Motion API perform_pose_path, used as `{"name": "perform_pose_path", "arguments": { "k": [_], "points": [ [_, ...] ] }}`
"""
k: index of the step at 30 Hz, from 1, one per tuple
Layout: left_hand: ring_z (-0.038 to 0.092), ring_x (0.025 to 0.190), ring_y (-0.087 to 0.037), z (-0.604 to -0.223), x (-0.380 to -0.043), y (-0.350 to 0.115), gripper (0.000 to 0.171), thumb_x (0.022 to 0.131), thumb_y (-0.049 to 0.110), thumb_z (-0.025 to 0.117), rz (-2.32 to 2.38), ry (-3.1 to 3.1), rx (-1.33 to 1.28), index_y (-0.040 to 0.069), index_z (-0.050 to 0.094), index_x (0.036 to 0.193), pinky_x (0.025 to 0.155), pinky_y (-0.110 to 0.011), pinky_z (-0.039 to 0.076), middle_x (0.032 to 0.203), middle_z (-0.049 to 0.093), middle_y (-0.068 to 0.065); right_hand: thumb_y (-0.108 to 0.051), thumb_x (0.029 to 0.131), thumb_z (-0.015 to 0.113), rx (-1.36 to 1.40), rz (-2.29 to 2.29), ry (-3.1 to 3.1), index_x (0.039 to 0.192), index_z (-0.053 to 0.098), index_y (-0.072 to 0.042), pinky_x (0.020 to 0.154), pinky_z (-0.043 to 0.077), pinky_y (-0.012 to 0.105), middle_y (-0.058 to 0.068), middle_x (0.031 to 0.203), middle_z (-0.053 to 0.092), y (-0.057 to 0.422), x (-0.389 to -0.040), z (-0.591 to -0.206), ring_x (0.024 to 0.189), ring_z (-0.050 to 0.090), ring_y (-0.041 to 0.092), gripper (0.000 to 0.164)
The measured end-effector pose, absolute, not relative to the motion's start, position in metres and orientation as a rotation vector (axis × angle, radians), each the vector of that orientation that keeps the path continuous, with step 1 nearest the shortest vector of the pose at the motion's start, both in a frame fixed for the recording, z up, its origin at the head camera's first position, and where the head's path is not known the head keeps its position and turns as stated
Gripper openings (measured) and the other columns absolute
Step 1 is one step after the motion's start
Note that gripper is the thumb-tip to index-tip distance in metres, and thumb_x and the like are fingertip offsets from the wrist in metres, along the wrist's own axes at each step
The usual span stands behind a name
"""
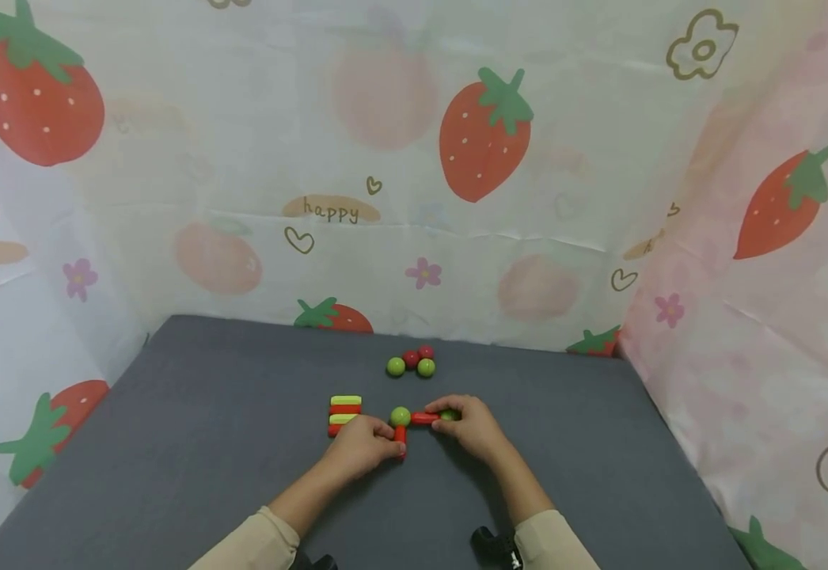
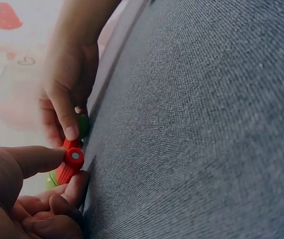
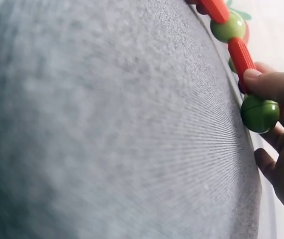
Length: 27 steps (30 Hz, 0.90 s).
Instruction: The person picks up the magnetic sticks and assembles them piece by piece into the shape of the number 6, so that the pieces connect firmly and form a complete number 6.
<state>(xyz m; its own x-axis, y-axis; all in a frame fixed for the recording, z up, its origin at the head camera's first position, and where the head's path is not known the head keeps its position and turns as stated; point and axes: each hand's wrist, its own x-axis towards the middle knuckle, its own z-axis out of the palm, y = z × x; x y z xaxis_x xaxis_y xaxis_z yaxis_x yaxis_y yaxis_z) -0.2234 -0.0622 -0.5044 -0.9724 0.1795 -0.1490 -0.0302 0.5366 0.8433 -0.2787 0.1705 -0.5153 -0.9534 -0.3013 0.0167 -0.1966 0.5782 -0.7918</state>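
A light green ball [image 1: 400,416] joins two red sticks at a right angle on the grey table. My left hand [image 1: 360,450] pinches the red stick [image 1: 400,435] that points toward me; its round end shows a small silvery disc in the left wrist view. With thumb and fingers, my right hand [image 1: 476,429] grips the other red stick [image 1: 423,418], which runs to the right. A second green ball [image 3: 260,113] sits at that stick's outer end, partly covered by the right fingers in the head view.
Left of the joined pieces, yellow and red sticks [image 1: 346,401] lie stacked in a row, the nearest partly behind my left hand. Farther back rest two green balls [image 1: 396,366] and two red balls [image 1: 411,359]. Strawberry-printed cloth [image 1: 400,261] walls the table's back and sides.
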Motion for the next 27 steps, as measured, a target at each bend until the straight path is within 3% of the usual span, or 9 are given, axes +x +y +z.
{"name": "perform_pose_path", "arguments": {
  "k": [7,19,27],
  "points": [
    [0.059,0.077,-0.014,-0.5,-0.225,-0.068,0.022,0.084,0.022,0.084,1.413,2.532,0.15,0.005,0.079,0.095,0.065,-0.03,0.049,0.093,0.072,-0.001,-0.014,0.09,0.079,-0.478,-1.296,2.679,0.111,0.08,-0.02,0.102,0.046,0.051,0.001,0.119,0.073,0.171,-0.282,-0.514,0.119,0.062,0.027,0.022],
    [0.061,0.079,-0.013,-0.504,-0.223,-0.069,0.024,0.083,0.028,0.085,1.413,2.533,0.128,0.008,0.08,0.094,0.067,-0.031,0.051,0.093,0.074,0.0,-0.017,0.092,0.078,-0.536,-1.192,2.632,0.114,0.078,-0.018,0.091,0.052,0.041,0.0,0.115,0.073,0.171,-0.292,-0.501,0.107,0.063,0.021,0.022],
    [0.062,0.081,-0.014,-0.505,-0.225,-0.069,0.026,0.082,0.03,0.086,1.401,2.552,0.125,0.008,0.08,0.094,0.069,-0.033,0.052,0.095,0.074,-0.001,-0.017,0.094,0.075,-0.369,-1.28,2.747,0.121,0.075,-0.015,0.09,0.053,0.046,0.001,0.121,0.07,0.166,-0.32,-0.48,0.116,0.063,0.027,0.027]
  ]
}}
